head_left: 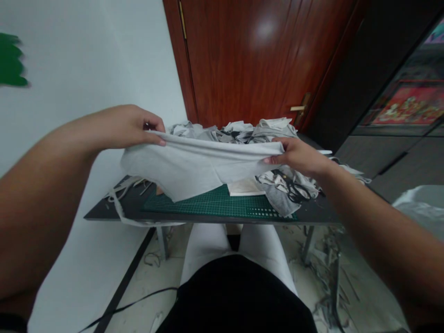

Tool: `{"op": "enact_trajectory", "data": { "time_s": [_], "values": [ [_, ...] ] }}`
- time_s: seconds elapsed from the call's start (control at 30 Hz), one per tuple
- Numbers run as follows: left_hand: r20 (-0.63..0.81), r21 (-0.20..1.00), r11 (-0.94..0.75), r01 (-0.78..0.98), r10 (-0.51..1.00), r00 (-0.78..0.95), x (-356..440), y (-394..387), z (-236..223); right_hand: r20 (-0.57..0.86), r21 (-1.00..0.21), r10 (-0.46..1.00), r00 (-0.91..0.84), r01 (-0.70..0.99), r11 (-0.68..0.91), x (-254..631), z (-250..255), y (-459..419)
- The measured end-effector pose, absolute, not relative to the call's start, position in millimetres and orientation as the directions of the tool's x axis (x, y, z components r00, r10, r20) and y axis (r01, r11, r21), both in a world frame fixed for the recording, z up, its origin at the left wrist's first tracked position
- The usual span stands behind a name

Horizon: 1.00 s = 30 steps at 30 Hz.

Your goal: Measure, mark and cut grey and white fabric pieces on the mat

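Observation:
A pale grey-white piece of fabric (194, 169) is stretched between my two hands above the table. My left hand (140, 127) pinches its upper left edge between thumb and fingers. At the opposite end, my right hand (294, 155) grips the upper right corner, thumb in front. The cloth's lower part hangs down over a green cutting mat (208, 203) and hides some of it. Below my right hand, black-handled scissors (296, 190) lie among fabric scraps. A cream flat piece (245, 187) rests on the mat, partly covered by the held fabric.
Heaped grey and white scraps (239, 129) line the back of the dark table (111, 210). Fabric strips (120, 208) trail over its front left edge. A wooden door (243, 60) stands behind, a white wall (104, 55) to the left. More scraps (326, 259) litter the floor.

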<state>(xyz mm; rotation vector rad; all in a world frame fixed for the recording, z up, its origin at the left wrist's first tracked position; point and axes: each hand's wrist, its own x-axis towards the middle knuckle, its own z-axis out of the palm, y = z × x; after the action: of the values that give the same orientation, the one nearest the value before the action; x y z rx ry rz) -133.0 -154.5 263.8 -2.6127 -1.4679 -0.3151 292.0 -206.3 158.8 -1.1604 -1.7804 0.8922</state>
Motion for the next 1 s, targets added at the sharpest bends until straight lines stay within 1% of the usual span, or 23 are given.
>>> {"op": "enact_trajectory", "data": {
  "time_s": [0.07, 0.1, 0.23, 0.3, 0.37, 0.43, 0.5, 0.57, 0.63, 0.73, 0.83, 0.9, 1.0],
  "values": [
    [0.234, 0.053, -0.505, 0.862, 0.845, 0.48, -133, -152, 258, 0.214, -0.948, 0.946, -0.242, 0.183, 0.261, 295, 165, -214],
    [0.238, 0.11, -0.5, 0.859, 0.852, 0.466, -133, -152, 254, 0.191, -0.967, 0.951, -0.243, 0.121, 0.225, 296, 167, -217],
    [0.334, 0.399, -0.509, 0.763, 0.856, 0.396, -124, -154, 240, 0.114, -0.993, 0.965, -0.237, -0.002, 0.117, 295, 162, -225],
    [0.365, 0.482, -0.509, 0.713, 0.856, 0.365, -118, -155, 234, 0.143, -0.989, 0.97, -0.197, -0.074, 0.131, 292, 158, -226],
    [0.366, 0.519, -0.513, 0.684, 0.856, 0.364, -112, -159, 230, 0.184, -0.976, 0.97, -0.157, -0.143, 0.162, 289, 155, -226],
    [0.348, 0.533, -0.511, 0.674, 0.859, 0.376, -109, -163, 229, 0.152, -0.975, 0.976, -0.155, -0.183, 0.122, 285, 153, -226],
    [0.313, 0.53, -0.5, 0.685, 0.866, 0.39, -108, -167, 230, 0.034, -0.979, 0.985, -0.172, -0.202, -0.001, 281, 153, -226],
    [0.247, 0.511, -0.478, 0.715, 0.878, 0.41, -111, -168, 232, -0.081, -0.967, 0.981, -0.176, -0.227, -0.12, 277, 153, -229],
    [0.165, 0.471, -0.457, 0.754, 0.886, 0.434, -117, -167, 233, -0.13, -0.949, 0.977, -0.169, -0.265, -0.173, 274, 153, -232],
    [0.027, 0.406, -0.417, 0.813, 0.895, 0.445, -128, -162, 233, -0.12, -0.946, 0.973, -0.198, -0.275, -0.173, 274, 154, -240],
    [-0.077, 0.366, -0.388, 0.846, 0.893, 0.443, -135, -161, 231, -0.108, -0.968, 0.959, -0.262, -0.191, -0.161, 279, 152, -247],
    [-0.13, 0.36, -0.391, 0.847, 0.878, 0.46, -137, -163, 231, -0.094, -0.979, 0.955, -0.281, -0.147, -0.14, 282, 149, -250],
    [-0.212, 0.359, -0.393, 0.847, 0.849, 0.484, -139, -167, 232, -0.017, -0.988, 0.969, -0.248, -0.144, -0.054, 286, 144, -248]
  ]
}}
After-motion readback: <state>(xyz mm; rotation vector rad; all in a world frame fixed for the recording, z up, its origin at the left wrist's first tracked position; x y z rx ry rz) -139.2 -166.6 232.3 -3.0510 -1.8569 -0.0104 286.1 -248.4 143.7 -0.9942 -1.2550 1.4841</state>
